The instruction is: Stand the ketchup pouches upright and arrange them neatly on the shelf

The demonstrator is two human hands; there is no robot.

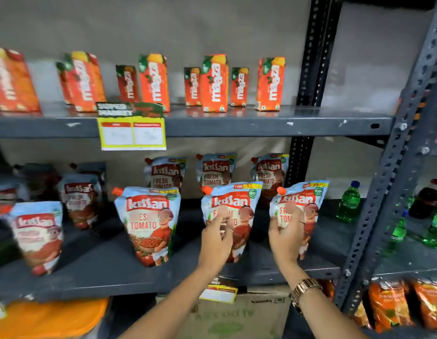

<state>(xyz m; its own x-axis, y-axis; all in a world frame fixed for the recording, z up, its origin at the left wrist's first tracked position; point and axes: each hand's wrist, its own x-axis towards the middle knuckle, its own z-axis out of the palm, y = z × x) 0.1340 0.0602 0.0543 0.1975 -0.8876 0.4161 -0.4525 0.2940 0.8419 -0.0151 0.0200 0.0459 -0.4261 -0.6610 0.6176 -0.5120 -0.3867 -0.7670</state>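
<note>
1. Ketchup pouches [148,223] stand on the middle shelf [102,272] in two loose rows, front and back; those at the far left are blurred.
2. Our left hand [216,243] rests on the centre-front pouch [233,211], fingers [223,222] spread against its face, not clamped.
3. Our right hand [286,237] wraps the right-front pouch [301,209], thumb and fingers closed on its left edge.
4. We judge both lean; we should square their bases, level the tops, and match the gaps with their neighbours.
</note>
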